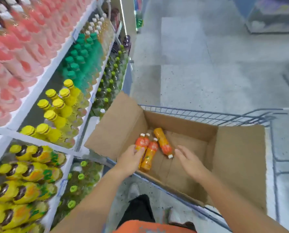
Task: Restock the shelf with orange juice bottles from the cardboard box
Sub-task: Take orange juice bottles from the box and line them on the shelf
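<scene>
- The step in hand is picking bottles out of the box, which sits open in the cart beside the shelf
- The left hand grips the lower body of the left bottle, thumb on one side and fingers curled over the other
- The right hand is wide, fingers straight, holding nothing, just beside the cap of the right bottle
- All the bottles lie on their sides on the box bottom, bunched in its left part near the person; none stands upright
- The left bottle and the middle bottles point their white caps away from the person, long axes roughly parallel and touching side by side
- The right bottle lies the other way, cap toward the person and base toward the far wall, its axis angled across the others
- To do it well, I would close the right hand round the waist of the right bottle, not the cap, so that it does not swing on lifting
- Lift the left bottle straight up before turning, since its neighbours rest against it and may roll
- Turn each bottle upright in the air, cap up; the right one needs the opposite turn of the wrist
- Mind the raised left flap of the box, which stands between the bottles and the shelf
</scene>
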A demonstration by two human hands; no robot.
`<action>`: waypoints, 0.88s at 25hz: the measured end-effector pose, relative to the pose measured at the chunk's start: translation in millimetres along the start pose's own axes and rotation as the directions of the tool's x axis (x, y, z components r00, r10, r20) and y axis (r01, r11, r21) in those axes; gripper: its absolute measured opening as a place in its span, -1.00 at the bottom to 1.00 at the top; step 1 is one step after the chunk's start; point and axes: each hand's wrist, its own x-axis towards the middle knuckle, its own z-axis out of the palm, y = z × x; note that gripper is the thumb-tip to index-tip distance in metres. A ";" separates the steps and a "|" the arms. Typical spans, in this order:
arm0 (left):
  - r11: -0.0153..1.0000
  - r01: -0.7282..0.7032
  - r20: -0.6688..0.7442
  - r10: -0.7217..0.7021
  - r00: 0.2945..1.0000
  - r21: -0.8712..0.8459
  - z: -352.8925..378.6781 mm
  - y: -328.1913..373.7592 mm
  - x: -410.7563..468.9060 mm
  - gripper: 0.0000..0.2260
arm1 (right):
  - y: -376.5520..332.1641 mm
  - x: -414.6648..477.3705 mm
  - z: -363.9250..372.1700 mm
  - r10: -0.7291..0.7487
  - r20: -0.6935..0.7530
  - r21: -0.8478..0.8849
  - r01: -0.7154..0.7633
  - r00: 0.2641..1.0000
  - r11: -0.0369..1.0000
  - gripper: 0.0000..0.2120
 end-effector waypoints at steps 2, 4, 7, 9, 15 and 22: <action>0.999 0.010 0.089 -0.015 0.996 0.050 -2.2 -7.5 31.9 -0.42 | 13.0 13.2 12.5 0.092 -0.041 0.036 -0.091 0.995 0.995 -0.60; 0.996 0.031 0.160 -0.045 0.986 0.087 -4.4 -17.0 61.0 -0.48 | 24.8 26.8 30.1 0.170 -0.075 0.073 -0.165 0.983 0.984 -0.55; 0.984 0.066 0.215 -0.101 0.971 0.166 -6.6 -33.8 96.5 -0.66 | 39.5 40.9 62.8 0.292 -0.056 0.102 -0.286 0.955 0.953 -0.50; 0.972 0.088 0.217 -0.136 0.967 0.217 -1.8 -45.4 125.9 -0.75 | 53.2 55.6 81.7 0.350 -0.022 0.104 -0.346 0.936 0.932 -0.43; 0.915 0.144 0.103 -0.196 0.975 0.377 23.4 -74.7 212.7 -0.63 | 91.2 133.7 108.0 0.403 0.009 0.076 -0.403 0.915 0.912 -0.42; 0.895 0.243 0.025 -0.272 0.962 0.375 68.5 -110.9 284.0 -0.44 | 142.0 273.9 126.0 0.275 -0.149 -0.103 -0.292 0.950 0.951 -0.59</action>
